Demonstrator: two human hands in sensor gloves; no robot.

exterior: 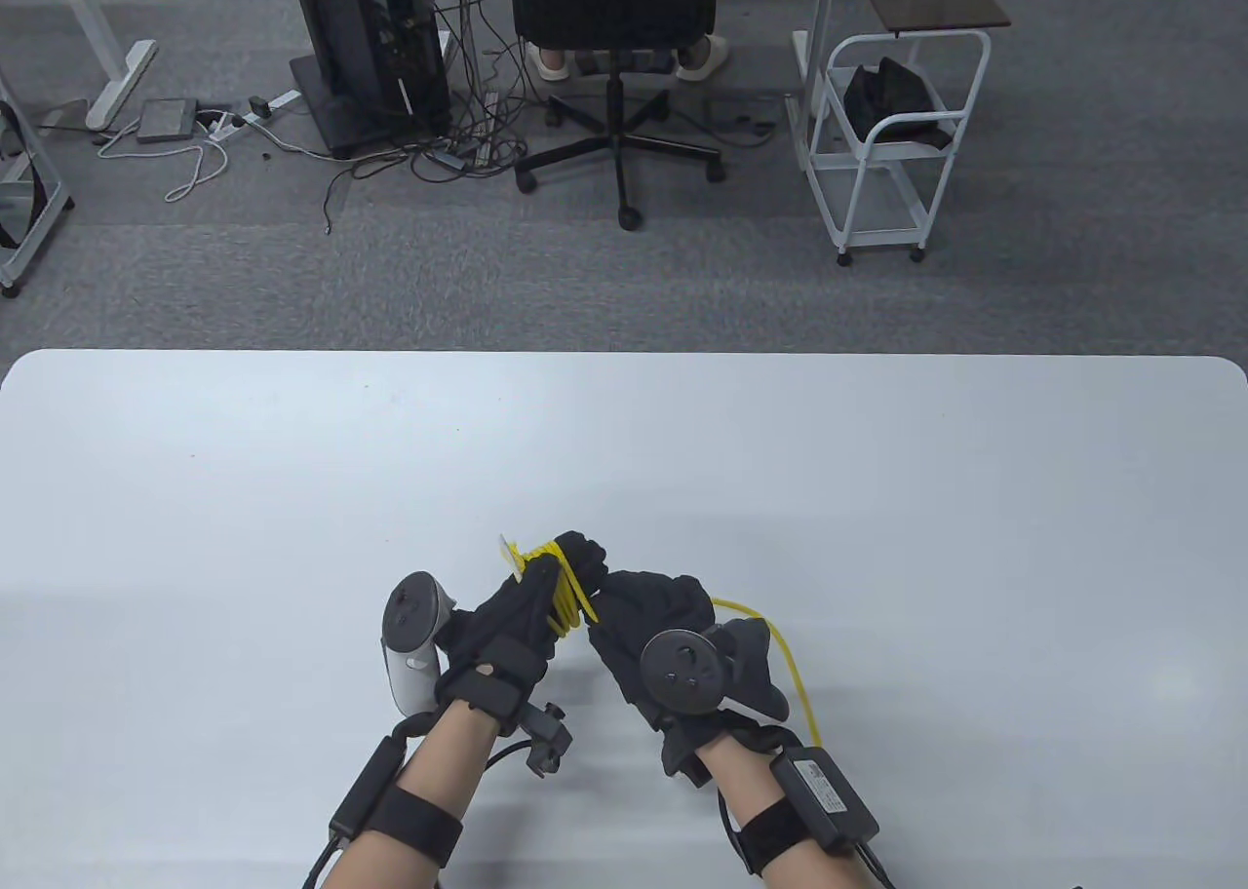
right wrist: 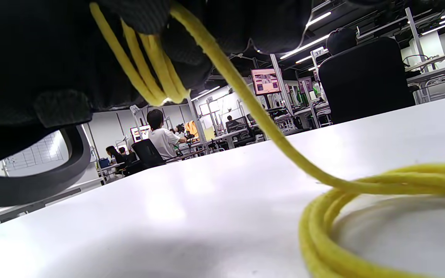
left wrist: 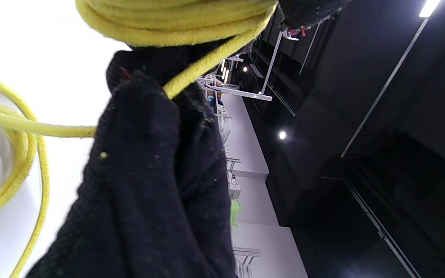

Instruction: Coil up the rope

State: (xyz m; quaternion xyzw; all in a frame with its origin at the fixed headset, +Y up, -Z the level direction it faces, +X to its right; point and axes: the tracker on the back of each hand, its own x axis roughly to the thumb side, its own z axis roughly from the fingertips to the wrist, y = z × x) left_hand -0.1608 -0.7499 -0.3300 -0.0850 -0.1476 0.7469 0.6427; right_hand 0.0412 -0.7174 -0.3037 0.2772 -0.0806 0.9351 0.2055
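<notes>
A thin yellow rope (exterior: 561, 587) is wound in several turns around my left hand (exterior: 531, 601), held a little above the white table (exterior: 292, 499) near its front edge. My right hand (exterior: 643, 616) is right beside it and grips the strand leading off the windings. The slack rope (exterior: 795, 675) runs behind my right hand and lies in loose loops on the table, seen in the right wrist view (right wrist: 361, 185) and the left wrist view (left wrist: 21, 154). The windings also show in the left wrist view (left wrist: 176, 23).
The table's far edge (exterior: 624, 355) is well beyond the hands. On the floor past it stand an office chair (exterior: 619, 70), a white cart (exterior: 882, 148) and a computer tower (exterior: 375, 51) with cables.
</notes>
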